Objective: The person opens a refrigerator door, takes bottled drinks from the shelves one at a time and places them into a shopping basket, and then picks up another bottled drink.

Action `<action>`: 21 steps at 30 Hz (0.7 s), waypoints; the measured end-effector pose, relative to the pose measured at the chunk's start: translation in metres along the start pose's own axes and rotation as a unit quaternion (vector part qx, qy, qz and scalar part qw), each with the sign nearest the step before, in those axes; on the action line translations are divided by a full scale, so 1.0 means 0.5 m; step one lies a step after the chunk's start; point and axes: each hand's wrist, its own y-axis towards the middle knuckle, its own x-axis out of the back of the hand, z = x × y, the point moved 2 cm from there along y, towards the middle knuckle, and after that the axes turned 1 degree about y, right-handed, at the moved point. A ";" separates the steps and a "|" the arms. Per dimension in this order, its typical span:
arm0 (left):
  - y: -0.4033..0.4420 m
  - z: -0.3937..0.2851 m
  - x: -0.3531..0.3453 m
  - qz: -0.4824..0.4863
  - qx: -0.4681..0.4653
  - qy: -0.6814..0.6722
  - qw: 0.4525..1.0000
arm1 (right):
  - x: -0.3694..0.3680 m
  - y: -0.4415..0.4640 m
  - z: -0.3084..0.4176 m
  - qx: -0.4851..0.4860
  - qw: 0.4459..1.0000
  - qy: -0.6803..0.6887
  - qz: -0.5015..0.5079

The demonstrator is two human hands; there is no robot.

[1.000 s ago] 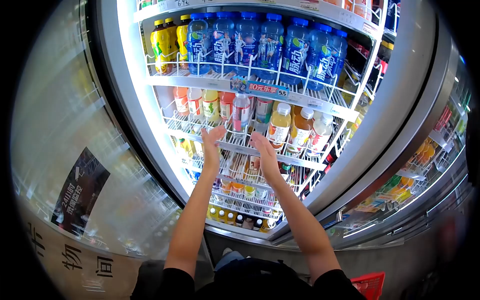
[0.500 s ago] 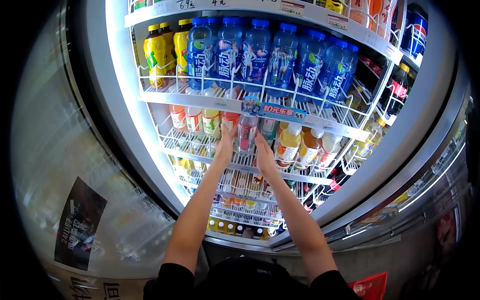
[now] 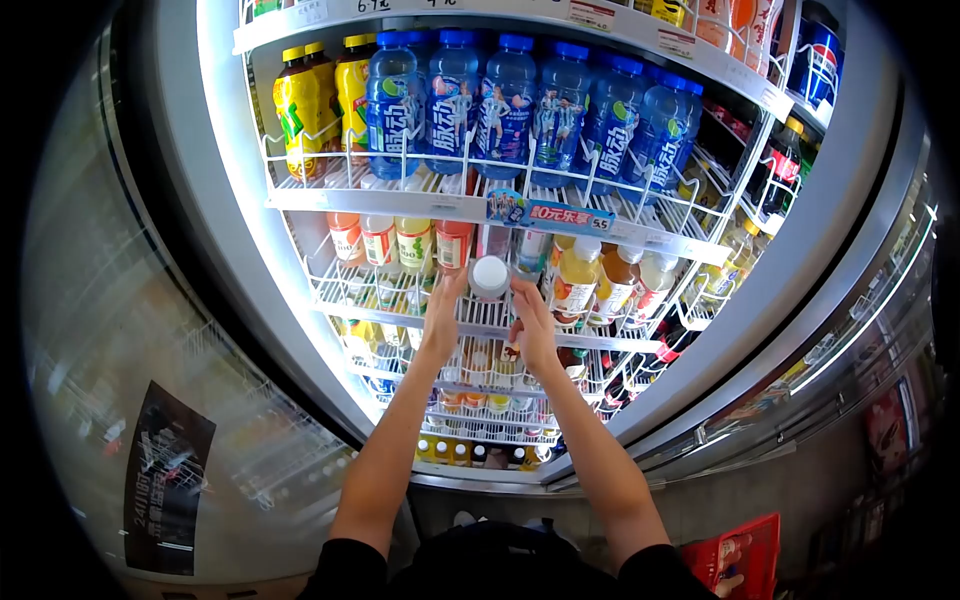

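A white-capped drink bottle (image 3: 489, 276) is tilted toward me at the front of the middle shelf, its cap facing the camera and most of its body hidden. My left hand (image 3: 443, 312) presses its left side, fingers pointing up into the shelf. On the opposite side my right hand (image 3: 534, 322) grips it with bent fingers. Left of it stands a red-labelled bottle (image 3: 453, 246) in a row of similar drinks. A yellow drink bottle (image 3: 577, 275) is to the right of my right hand.
Blue bottles (image 3: 505, 115) fill the shelf above, behind a wire guard. A price rail (image 3: 640, 237) crosses just above my hands. Glass doors stand at both sides, the left one (image 3: 260, 420) near my arm. A red basket (image 3: 755, 550) is at lower right.
The bottle between my hands has gone from upright to tilted toward me, its white cap now showing. Both hands have shifted slightly down with it. More of the red basket shows.
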 end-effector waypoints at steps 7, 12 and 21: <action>-0.067 -0.091 0.025 0.066 -0.095 0.072 0.991 | -0.031 -0.059 0.034 0.100 0.995 0.012 0.027; -0.119 -0.132 0.029 0.080 -0.178 0.199 0.960 | -0.034 -0.119 0.056 0.112 0.993 0.033 0.033; -0.299 -0.166 -0.022 0.048 -0.123 0.201 0.971 | -0.002 -0.273 0.050 0.100 0.991 0.027 0.080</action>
